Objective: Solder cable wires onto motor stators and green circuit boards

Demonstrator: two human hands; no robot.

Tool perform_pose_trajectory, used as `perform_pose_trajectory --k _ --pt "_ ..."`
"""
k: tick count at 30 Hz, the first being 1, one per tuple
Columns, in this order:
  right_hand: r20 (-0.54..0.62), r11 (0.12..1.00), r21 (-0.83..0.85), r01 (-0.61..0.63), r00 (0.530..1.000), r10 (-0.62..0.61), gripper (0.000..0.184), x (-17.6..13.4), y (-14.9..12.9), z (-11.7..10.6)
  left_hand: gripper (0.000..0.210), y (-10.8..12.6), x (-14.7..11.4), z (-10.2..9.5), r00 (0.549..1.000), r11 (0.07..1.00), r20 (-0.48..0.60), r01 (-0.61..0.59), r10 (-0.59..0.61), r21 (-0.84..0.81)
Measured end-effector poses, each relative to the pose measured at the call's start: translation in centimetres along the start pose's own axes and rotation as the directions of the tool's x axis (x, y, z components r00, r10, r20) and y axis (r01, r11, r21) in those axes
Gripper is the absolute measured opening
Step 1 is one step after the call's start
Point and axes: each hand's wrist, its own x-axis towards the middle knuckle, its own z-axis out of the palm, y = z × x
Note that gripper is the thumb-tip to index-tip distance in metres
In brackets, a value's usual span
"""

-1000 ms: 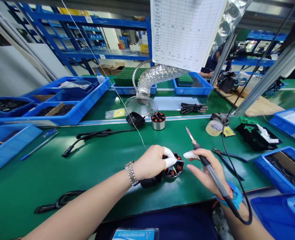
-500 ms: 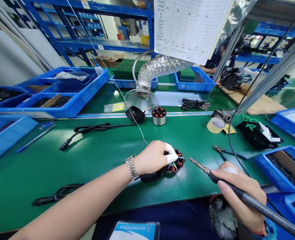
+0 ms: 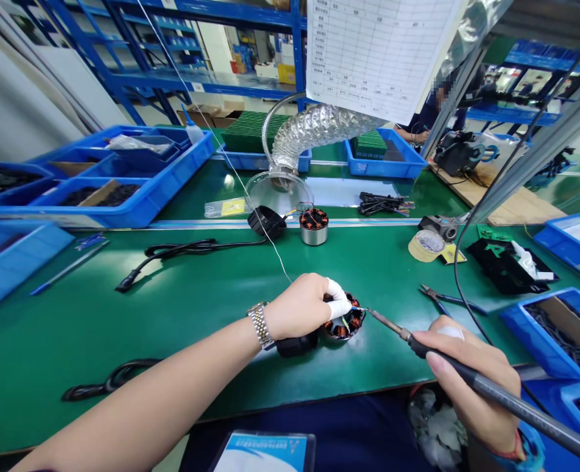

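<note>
My left hand (image 3: 314, 305), with white finger covers on its fingertips, pinches a thin blue wire (image 3: 356, 308) over a round motor stator (image 3: 341, 331) with copper windings. A black round cap (image 3: 297, 345) lies beside the stator, partly under my wrist. My right hand (image 3: 471, 380) grips a soldering iron (image 3: 486, 388). Its tip is at the bare end of the wire, by the stator's right rim; I cannot tell if they touch. A thin pale strand (image 3: 225, 154) runs down from above and passes out of sight behind my left hand.
A second stator in a metal ring (image 3: 314, 227) stands farther back, near a corded black cap (image 3: 267, 223) and a fume duct (image 3: 314, 134). Pliers (image 3: 434, 298) and a tape roll (image 3: 426, 244) lie right. Blue bins (image 3: 142, 210) flank the green bench. Another person (image 3: 427, 118) sits beyond.
The soldering iron's tip has shifted slightly left, up to the wire end. My left hand keeps nearly the same place over the stator.
</note>
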Motion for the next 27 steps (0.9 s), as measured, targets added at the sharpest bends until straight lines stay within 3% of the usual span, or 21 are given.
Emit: perform_pose_trajectory --k 27 --pt "0.025 0.999 -0.022 0.026 0.999 -0.026 0.032 0.96 0.05 0.33 0.023 -0.03 0.13 -0.18 1.000 1.000 0.009 0.005 -0.005 -0.006"
